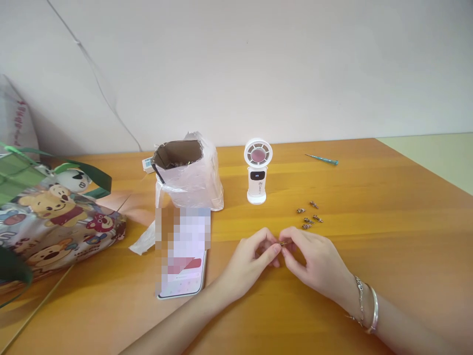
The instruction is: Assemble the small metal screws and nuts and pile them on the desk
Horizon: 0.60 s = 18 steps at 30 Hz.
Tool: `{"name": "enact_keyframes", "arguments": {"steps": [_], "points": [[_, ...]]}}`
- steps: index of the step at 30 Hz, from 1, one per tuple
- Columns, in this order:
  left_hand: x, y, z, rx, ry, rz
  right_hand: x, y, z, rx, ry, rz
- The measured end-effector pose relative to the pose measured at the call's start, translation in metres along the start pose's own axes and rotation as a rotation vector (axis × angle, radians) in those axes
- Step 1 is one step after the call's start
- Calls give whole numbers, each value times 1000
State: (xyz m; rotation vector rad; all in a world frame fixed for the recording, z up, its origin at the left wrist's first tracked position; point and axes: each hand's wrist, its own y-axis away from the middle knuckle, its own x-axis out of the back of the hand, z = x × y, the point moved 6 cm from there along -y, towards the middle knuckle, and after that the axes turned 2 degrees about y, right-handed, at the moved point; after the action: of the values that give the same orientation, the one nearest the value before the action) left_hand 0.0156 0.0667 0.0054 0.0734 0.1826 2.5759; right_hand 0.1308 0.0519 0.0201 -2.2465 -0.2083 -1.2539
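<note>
My left hand (258, 254) and my right hand (308, 254) meet fingertip to fingertip just above the wooden table. Pinched between them is a small brass-coloured metal part (283, 243), mostly covered by the fingers, so its exact kind cannot be made out. Both hands are closed on it, the left from one end and the right from the other. Beyond the right hand lie several small metal fittings (307, 220), loosely grouped, which look like screw-type connectors. A bracelet and a bangle circle my right wrist.
A white handheld fan (256, 170) stands upright behind the hands. Left of it is an open cardboard box (190, 172) in plastic wrap, with a phone (185, 281) in front. A teal screwdriver (323, 159) lies at the back right. A cartoon-print bag (59, 222) fills the left.
</note>
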Motion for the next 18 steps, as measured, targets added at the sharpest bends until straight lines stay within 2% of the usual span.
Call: {"name": "enact_keyframes", "arguments": {"steps": [9, 15, 18], "points": [[1, -1, -2, 9, 16, -25, 12, 0, 5, -30, -275, 103], [1, -1, -1, -14, -79, -6, 12, 0, 6, -25, -284, 60], [2, 0, 1, -32, -128, 2, 9, -1, 4, -14, -313, -4]]}}
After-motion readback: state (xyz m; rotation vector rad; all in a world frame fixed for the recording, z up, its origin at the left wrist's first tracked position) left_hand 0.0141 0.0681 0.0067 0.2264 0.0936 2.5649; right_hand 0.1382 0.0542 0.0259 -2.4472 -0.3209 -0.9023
